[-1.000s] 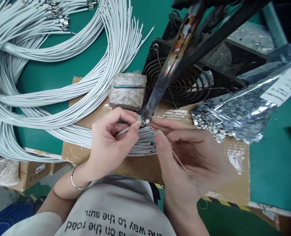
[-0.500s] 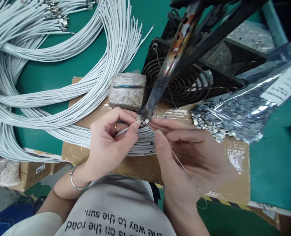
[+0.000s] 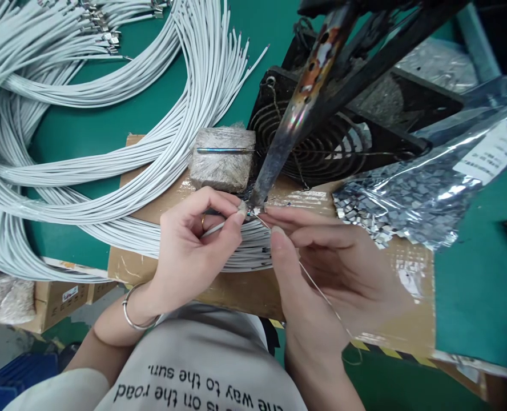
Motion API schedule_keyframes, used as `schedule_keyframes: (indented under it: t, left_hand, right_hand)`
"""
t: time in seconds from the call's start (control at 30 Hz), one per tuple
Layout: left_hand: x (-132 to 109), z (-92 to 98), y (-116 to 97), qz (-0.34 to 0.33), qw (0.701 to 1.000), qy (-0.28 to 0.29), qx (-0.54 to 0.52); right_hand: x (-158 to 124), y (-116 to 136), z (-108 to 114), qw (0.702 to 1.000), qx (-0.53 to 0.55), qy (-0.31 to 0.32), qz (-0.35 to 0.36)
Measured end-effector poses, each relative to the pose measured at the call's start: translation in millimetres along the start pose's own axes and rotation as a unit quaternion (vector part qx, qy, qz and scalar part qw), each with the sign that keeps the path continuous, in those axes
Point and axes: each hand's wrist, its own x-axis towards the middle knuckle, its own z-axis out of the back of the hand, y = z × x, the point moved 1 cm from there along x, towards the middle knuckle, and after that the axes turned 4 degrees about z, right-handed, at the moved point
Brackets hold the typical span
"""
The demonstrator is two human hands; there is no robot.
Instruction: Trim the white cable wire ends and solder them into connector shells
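My left hand is closed in a pinch on a white wire, whose end sits just under the tip of a fixed soldering iron. A small shiny piece shows at that end; its exact form is too small to tell. Between the thumb and fingers of my right hand runs a thin solder wire, its upper end reaching the iron's tip. Its tail hangs past my right wrist. Beneath both hands lie more white wires on a sheet of cardboard.
Large bundles of white wire cover the left of the green table. Behind the iron stands a black fan. A wrapped block carries a thin metal rod. At right, an opened bag spills small metal pieces.
Both hands have shifted very slightly to the right in the picture. The wire and the solder wire stay at the iron's tip.
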Motion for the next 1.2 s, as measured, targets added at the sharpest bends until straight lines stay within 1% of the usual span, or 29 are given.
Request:
schedule_keyframes:
  t: [0.7, 0.8, 1.07, 1.2]
  left_hand:
    - [-2.1, 2.1, 0.3, -0.005, 1.0, 0.002, 0.01]
    - [-1.5, 1.5, -0.4, -0.009, 1.0, 0.0, 0.014]
    - [-1.2, 0.3, -1.2, 0.002, 1.0, -0.004, 0.016]
    - [-1.0, 0.7, -1.0, 0.0, 1.0, -0.001, 0.017]
  right_hand:
    - [2.0, 1.9, -0.2, 1.0, -0.01, -0.005, 0.017]
    - [1.6, 1.3, -0.7, 1.0, -0.013, -0.004, 0.01]
    - [1.4, 1.5, -3.7, 0.999, 0.01, -0.026, 0.016]
    - [1.7, 1.3, -2.6, 1.0, -0.002, -0.019, 0.017]
